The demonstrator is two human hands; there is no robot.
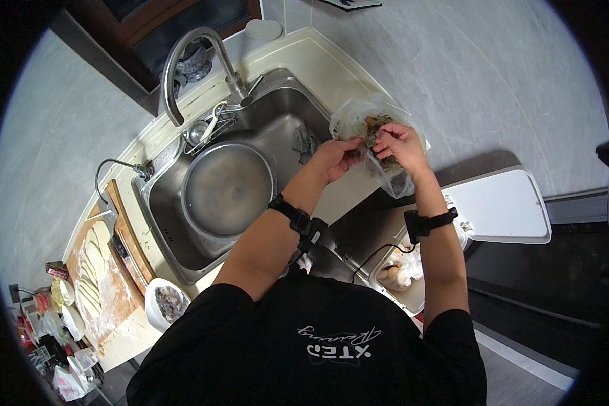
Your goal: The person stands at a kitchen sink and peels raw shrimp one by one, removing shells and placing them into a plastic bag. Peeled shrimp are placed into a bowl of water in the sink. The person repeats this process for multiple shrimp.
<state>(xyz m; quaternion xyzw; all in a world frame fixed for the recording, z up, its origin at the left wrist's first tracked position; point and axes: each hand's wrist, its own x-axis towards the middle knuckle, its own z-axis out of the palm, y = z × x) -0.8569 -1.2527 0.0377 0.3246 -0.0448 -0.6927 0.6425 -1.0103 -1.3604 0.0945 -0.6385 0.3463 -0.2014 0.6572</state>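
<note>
Both of my hands are at a clear plastic bag (350, 119) on the counter at the right of the sink. The bag holds dark green and brownish plant-like matter (379, 123). My left hand (339, 158) pinches the near left edge of the bag between thumb and fingers. My right hand (400, 147) is over the bag's contents, its fingertips bunched together; whether they hold some of the matter or the bag's plastic is too small to tell. A large round metal basin (228, 189) with cloudy water sits in the steel sink (289, 109), beside a grey cloth (304, 143).
A curved faucet (170, 76) arches over the sink. Below the counter's right end stands a white bin (411, 299) holding bagged items, its lid (507, 208) raised. At left are a floured board (116, 299) with dough pieces, a knife (119, 246) and a white bowl (155, 309).
</note>
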